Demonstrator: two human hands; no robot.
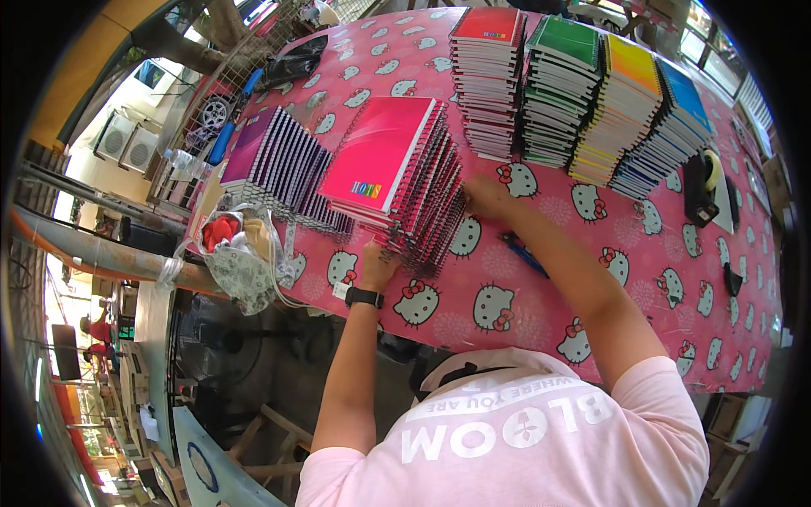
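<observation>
A stack of pink spiral-bound notebooks (376, 160) stands at the near edge of the bench (549, 321), its lower layers leaning and fanned out; the rest is placed on a clock face around it. The left hand (380, 260) is at 6 o'clock, against the stack's near lower edge, a black wristwatch (364, 297) on the wrist. The right hand (487, 197) is between 3 and 4 o'clock, curled against the side. Both hands bracket the stack, but their fingertips are hidden, so whether they grip or merely press cannot be told. The top pink cover bears a short label in small multicoloured letter blocks, upside down from here. Purple notebooks (274, 165) with a similar small mark slant at 9 o'clock. Taller stacks run from 1 round to 3 o'clock: red (486, 84), green (562, 89), yellow (621, 106) and blue (663, 127); the red cover shows a small pale label too fine to read. A tape dispenser (701, 190) sits at 3, a blue-handled tool (530, 256) at 4, a clear patterned bag (241, 262) at 8, black plastic (296, 63) near 11. White cat faces cover the bench's pink sheet. The person's pale pink shirt (524, 456) carries big white capitals, a smaller line within a white band and a round emblem.
</observation>
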